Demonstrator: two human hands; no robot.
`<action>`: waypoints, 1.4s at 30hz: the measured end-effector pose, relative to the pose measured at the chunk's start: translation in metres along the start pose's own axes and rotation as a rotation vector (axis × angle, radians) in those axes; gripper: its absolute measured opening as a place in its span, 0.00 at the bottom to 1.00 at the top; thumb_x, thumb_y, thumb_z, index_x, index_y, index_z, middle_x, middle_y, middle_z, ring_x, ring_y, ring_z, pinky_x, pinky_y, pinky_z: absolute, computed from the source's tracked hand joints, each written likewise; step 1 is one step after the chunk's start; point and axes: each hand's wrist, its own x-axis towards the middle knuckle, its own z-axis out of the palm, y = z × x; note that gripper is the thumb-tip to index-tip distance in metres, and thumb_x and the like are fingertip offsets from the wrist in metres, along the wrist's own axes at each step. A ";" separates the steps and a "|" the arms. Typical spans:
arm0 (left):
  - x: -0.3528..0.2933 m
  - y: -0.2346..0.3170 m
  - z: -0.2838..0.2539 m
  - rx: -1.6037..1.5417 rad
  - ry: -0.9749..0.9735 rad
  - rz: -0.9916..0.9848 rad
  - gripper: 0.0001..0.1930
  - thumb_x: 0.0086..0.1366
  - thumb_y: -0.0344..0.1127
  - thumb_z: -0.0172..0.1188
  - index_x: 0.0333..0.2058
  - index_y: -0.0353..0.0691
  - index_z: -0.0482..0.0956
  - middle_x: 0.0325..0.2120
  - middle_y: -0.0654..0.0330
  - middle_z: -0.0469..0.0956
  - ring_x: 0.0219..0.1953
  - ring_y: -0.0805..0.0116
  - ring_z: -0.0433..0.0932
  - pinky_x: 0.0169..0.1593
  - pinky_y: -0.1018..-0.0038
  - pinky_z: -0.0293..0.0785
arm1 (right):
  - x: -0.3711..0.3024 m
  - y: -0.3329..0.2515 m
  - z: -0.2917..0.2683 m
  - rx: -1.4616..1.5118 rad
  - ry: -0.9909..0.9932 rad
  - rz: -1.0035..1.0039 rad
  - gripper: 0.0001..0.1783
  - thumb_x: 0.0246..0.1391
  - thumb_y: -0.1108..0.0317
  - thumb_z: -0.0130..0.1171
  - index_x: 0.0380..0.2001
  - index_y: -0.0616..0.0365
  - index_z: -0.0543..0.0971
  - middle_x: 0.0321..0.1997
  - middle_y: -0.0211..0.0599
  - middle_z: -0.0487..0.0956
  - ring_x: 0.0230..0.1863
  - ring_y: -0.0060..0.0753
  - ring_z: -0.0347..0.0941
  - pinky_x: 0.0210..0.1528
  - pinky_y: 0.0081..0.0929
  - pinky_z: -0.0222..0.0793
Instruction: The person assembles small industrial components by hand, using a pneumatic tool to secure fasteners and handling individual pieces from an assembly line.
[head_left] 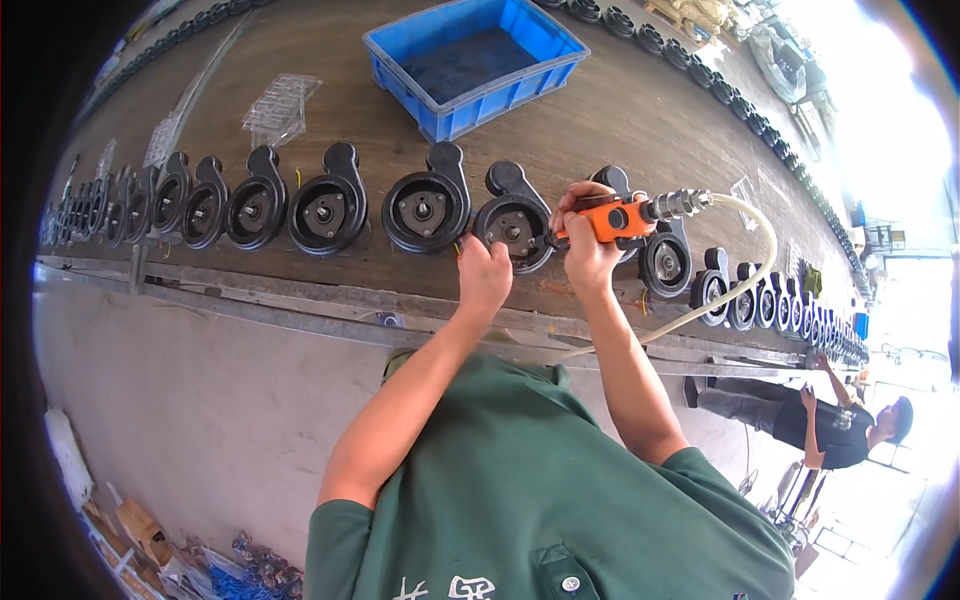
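Note:
My right hand [590, 245] is wrapped around an orange air-powered driver [612, 219], which has a metal coupling and a pale hose [768, 250] at its right end. The driver lies sideways, its tip pointing left at a black snail-shaped blower housing [514, 225]. Whether the tip touches a screw cannot be made out. At the near left edge of that housing, my left hand [484, 275] is closed on its rim, with the fingertips partly hidden. Inside the housing sits a grey round plate with a central shaft. A similar housing [425, 210] stands just to the left.
Rows of like housings run along the bench [340, 100] to both sides, and another row lines its far edge. A blue plastic crate [510, 100] stands behind the working spot. Clear plastic trays [280, 110] lie to its left. A person [840, 430] stands farther right along the bench.

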 end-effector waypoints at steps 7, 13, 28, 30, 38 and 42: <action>-0.004 0.007 -0.003 -0.010 -0.001 0.002 0.22 0.66 0.33 0.54 0.54 0.22 0.70 0.49 0.30 0.79 0.54 0.32 0.78 0.58 0.52 0.73 | -0.006 0.010 -0.002 0.029 0.079 0.010 0.15 0.53 0.84 0.50 0.45 0.65 0.76 0.37 0.39 0.78 0.30 0.27 0.75 0.35 0.28 0.75; -0.004 0.005 -0.002 -0.023 0.008 0.081 0.21 0.66 0.33 0.54 0.53 0.23 0.70 0.48 0.30 0.79 0.53 0.32 0.78 0.58 0.51 0.73 | -0.010 0.012 0.002 0.001 0.058 -0.010 0.15 0.51 0.84 0.54 0.43 0.66 0.77 0.35 0.37 0.79 0.29 0.24 0.76 0.33 0.23 0.75; -0.004 0.001 -0.012 0.083 -0.093 0.174 0.28 0.64 0.33 0.66 0.59 0.33 0.68 0.53 0.52 0.77 0.47 0.63 0.81 0.41 0.68 0.83 | 0.001 0.003 0.038 -0.136 0.490 -0.122 0.10 0.49 0.83 0.54 0.37 0.67 0.76 0.30 0.35 0.77 0.26 0.25 0.77 0.29 0.21 0.73; -0.007 0.010 -0.014 -0.007 -0.151 -0.026 0.29 0.63 0.33 0.68 0.61 0.36 0.67 0.53 0.55 0.77 0.47 0.65 0.80 0.42 0.69 0.82 | -0.007 0.004 0.035 -0.169 0.383 -0.064 0.12 0.51 0.82 0.55 0.40 0.65 0.76 0.32 0.36 0.78 0.27 0.24 0.76 0.30 0.21 0.74; -0.015 0.016 -0.009 -0.196 -0.152 -0.188 0.32 0.63 0.31 0.66 0.64 0.36 0.64 0.56 0.53 0.75 0.54 0.63 0.77 0.52 0.68 0.75 | -0.023 0.015 0.027 -0.295 0.218 -0.016 0.10 0.49 0.82 0.59 0.36 0.62 0.78 0.37 0.36 0.78 0.35 0.26 0.77 0.39 0.25 0.75; -0.006 -0.010 0.002 -0.347 -0.145 -0.233 0.33 0.60 0.31 0.65 0.64 0.32 0.66 0.57 0.50 0.74 0.58 0.57 0.75 0.67 0.65 0.66 | -0.020 0.015 0.016 -0.194 0.224 0.026 0.11 0.50 0.77 0.61 0.39 0.62 0.79 0.35 0.33 0.78 0.34 0.22 0.75 0.38 0.22 0.73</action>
